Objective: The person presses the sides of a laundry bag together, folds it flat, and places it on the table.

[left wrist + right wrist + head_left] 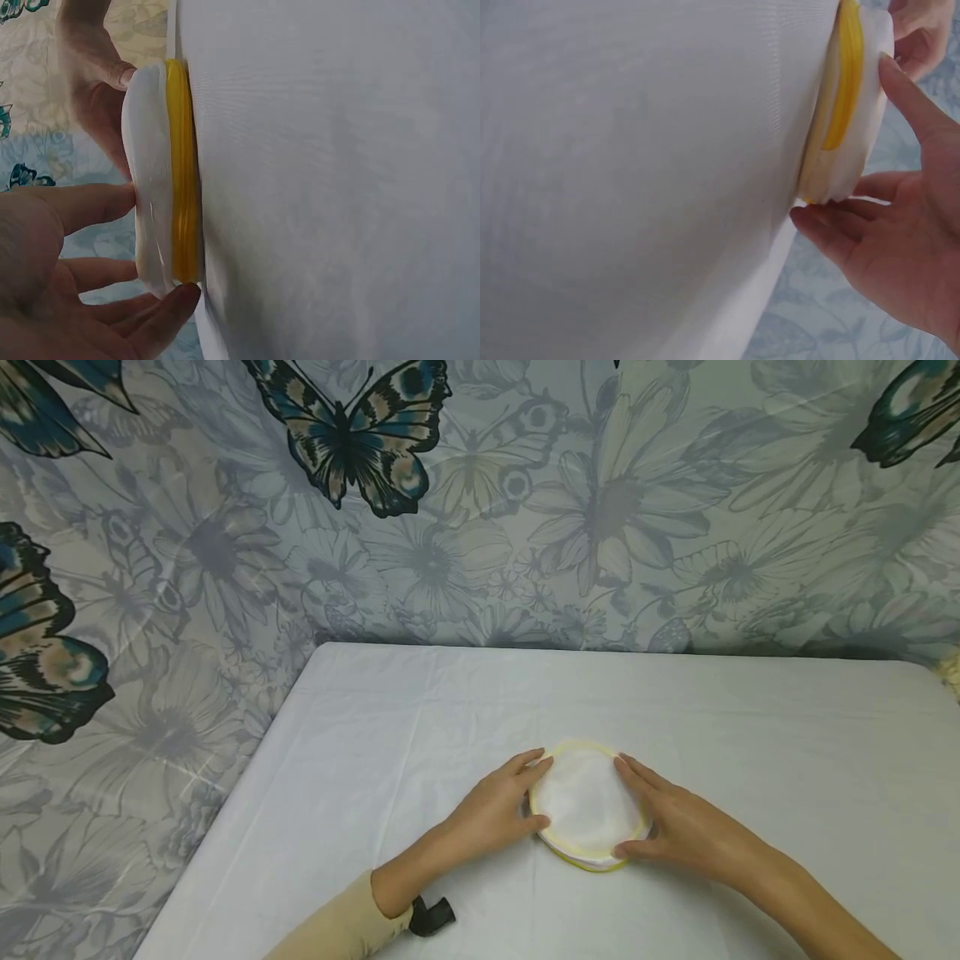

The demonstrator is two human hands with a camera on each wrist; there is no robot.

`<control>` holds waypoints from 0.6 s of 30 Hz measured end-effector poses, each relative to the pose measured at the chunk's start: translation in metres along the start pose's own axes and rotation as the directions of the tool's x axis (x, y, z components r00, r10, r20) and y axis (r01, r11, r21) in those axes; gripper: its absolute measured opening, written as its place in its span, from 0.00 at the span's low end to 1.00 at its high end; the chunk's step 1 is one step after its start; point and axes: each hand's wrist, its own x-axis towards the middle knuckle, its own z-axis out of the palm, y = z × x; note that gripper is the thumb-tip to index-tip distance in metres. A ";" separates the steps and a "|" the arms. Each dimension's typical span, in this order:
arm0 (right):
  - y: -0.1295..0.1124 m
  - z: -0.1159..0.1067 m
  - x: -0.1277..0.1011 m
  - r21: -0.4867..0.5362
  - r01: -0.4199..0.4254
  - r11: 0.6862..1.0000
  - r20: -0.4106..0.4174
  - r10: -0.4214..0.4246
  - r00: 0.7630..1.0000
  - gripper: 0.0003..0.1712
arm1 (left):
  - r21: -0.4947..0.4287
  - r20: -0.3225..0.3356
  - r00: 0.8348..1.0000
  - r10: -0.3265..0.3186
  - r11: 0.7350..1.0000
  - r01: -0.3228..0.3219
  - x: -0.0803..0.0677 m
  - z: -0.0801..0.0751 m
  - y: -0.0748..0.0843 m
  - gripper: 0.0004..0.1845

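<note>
A round white padded-looking item with yellow trim (pixel 588 802) lies flat on the white-covered table, its pale yellow ring showing around the top. From the side, a brighter yellow band (pixel 182 172) runs around its lower part, nearest the table. My left hand (pixel 498 806) holds its left side, thumb at the near edge and fingertips at the far edge. On the opposite side my right hand (pixel 678 827) holds it the same way, thumb near and fingers along the far rim. In the right wrist view, the right fingertips (pixel 810 221) reach the base at the table surface.
The white cloth (pixel 360 735) covering the table has faint creases. A wall covering with flowers and butterflies (pixel 345 435) rises behind the table and along its left side. A black device (pixel 432 917) sits at the left wrist, beside the beige sleeve (pixel 337 922).
</note>
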 end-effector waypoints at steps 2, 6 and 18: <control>0.000 0.000 -0.001 -0.014 0.006 1.000 0.001 -0.006 1.000 0.64 | 0.102 0.018 1.000 0.008 0.995 -0.010 -0.001 0.000 0.003 0.41; 0.000 0.001 -0.003 -0.053 0.036 0.998 -0.009 -0.036 0.999 0.63 | 0.258 0.047 0.997 0.067 0.963 -0.077 -0.001 0.003 0.006 0.41; -0.005 0.006 -0.004 -0.190 0.194 0.962 -0.048 -0.206 0.977 0.54 | 0.498 0.132 0.973 0.190 0.836 -0.231 0.005 0.011 0.014 0.46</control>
